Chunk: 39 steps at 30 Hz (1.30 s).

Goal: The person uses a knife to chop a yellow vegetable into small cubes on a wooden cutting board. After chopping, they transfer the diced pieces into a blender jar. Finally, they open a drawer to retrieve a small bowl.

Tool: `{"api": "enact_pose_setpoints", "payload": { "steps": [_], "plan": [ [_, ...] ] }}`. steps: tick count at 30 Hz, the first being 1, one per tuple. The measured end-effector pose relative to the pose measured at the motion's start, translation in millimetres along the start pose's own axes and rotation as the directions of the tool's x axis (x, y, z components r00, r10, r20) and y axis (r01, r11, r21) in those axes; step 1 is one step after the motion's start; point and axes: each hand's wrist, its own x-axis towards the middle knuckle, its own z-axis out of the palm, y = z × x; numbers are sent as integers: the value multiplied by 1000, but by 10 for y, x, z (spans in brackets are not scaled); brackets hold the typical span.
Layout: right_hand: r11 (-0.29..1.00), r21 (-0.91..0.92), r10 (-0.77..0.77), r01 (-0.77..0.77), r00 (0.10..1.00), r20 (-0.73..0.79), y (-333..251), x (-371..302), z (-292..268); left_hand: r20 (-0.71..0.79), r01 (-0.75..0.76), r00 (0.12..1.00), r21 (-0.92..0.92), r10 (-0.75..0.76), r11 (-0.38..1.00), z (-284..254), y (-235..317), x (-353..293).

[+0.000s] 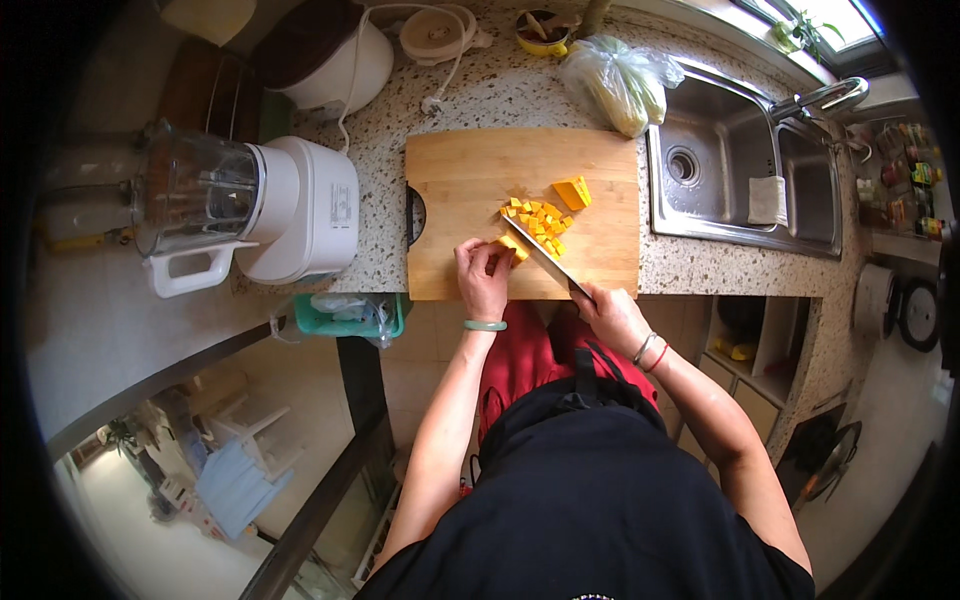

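On the wooden cutting board, my left hand presses its bent fingers onto a piece of orange pumpkin near the front edge. My right hand grips the handle of a kitchen knife. Its blade slants toward the far left, right beside the held piece and my left fingertips. Small pumpkin cubes lie in a loose heap on the far side of the blade. Behind them, to the right, sits a larger pumpkin chunk. My left fingers partly cover the piece they hold.
A white blender stands left of the board. To the right is a steel sink with a cloth over its divider. A plastic bag of pale green produce lies at the back. A green bin hangs below the counter's edge.
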Motion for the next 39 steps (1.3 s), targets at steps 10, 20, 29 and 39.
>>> {"api": "enact_pose_setpoints", "payload": {
  "steps": [10,20,29,39],
  "plan": [
    [999,-46,22,-19,997,74,-77,19,-60,-65,-85,994,-8,84,996,17,-17,50],
    [997,-42,70,-65,991,118,-122,70,-102,-48,5,999,-70,-8,998,6,60,56],
    [993,-102,59,-56,998,26,29,193,313,-6,-85,996,39,85,996,-69,125,83],
    [999,-31,-17,21,992,129,207,391,82,-5,-139,990,67,139,988,-222,-4,-37]
  ]
}}
